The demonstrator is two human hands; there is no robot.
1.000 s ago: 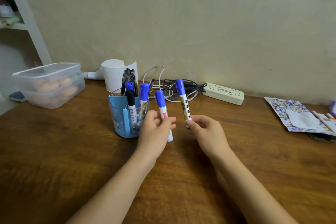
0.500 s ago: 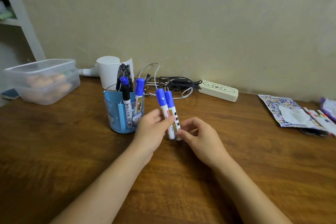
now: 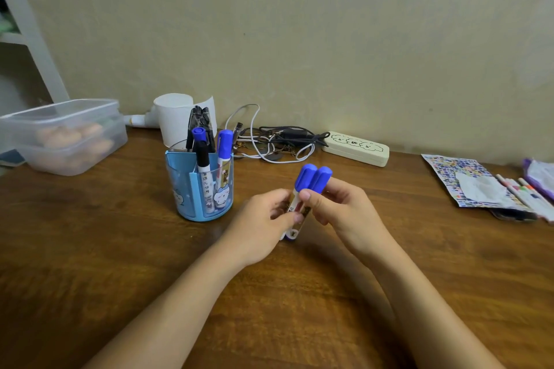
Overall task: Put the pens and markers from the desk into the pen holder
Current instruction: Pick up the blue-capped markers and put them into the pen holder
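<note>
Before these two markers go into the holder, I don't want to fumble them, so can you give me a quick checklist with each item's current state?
1. Two blue-capped markers bundled side by side: ok.
2. Both hands gripping them, left hand, right hand: ok.
3. Caps on both: ok.
4. Pen holder upright on the desk: ok.
5. Room inside the holder for two more: cannot tell.
6. All pens off the desk: not ok, pens lie at the right.
</note>
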